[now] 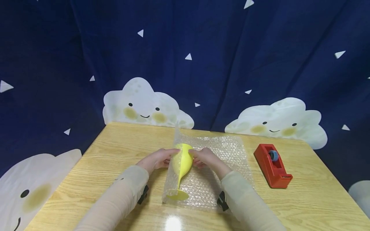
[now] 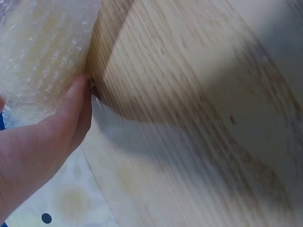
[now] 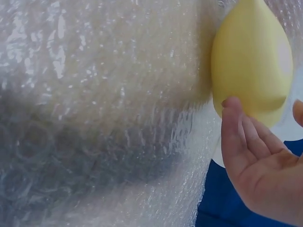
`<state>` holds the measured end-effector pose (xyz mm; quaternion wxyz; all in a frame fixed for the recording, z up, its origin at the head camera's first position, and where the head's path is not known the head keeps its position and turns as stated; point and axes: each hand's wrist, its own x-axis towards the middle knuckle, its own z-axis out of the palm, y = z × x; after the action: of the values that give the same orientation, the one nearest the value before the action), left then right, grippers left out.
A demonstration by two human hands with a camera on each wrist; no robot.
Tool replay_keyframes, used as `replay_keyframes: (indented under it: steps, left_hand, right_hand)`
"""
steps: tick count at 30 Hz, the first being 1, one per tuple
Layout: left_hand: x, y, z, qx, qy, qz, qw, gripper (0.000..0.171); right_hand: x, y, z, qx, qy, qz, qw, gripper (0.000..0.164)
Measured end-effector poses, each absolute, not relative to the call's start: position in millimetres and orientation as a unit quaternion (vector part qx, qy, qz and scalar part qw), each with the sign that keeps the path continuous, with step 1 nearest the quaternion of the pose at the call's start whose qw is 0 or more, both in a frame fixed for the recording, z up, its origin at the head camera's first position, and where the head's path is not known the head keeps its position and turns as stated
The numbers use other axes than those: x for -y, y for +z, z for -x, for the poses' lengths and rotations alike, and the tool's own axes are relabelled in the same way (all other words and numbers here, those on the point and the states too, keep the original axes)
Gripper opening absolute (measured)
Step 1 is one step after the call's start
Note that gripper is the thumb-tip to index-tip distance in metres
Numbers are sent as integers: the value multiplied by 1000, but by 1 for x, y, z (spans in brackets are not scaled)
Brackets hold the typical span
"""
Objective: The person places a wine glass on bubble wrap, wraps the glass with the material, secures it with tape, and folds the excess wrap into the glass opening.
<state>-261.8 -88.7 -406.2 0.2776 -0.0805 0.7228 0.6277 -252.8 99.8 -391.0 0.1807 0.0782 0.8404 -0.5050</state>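
A yellow wine glass (image 1: 187, 162) lies on a sheet of bubble wrap (image 1: 231, 154), its bowl toward the far side and its foot toward me. The sheet's left edge is folded up over the left part of the glass. My left hand (image 1: 158, 158) grips that folded wrap against the bowl, thumb on top; in the left wrist view its fingers (image 2: 71, 109) curve under the wrap (image 2: 42, 56). On the other side my right hand (image 1: 206, 157) holds the bowl near its rim. The right wrist view shows those fingertips (image 3: 231, 104) at the yellow bowl (image 3: 251, 61).
A red tape dispenser (image 1: 270, 166) with a roll of tape (image 1: 273, 155) stands on the wooden table (image 1: 130, 138), right of the wrap. Behind the table hangs a dark blue curtain (image 1: 162, 57) with white triangles and smiling clouds.
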Motion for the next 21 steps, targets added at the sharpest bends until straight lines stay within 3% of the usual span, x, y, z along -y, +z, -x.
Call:
replay_keyframes:
  steps: [21]
  left_hand:
    - [78, -400, 259, -760, 588, 60, 270, 64]
  right_hand:
    - [-102, -398, 253, -815, -533, -77, 213, 58]
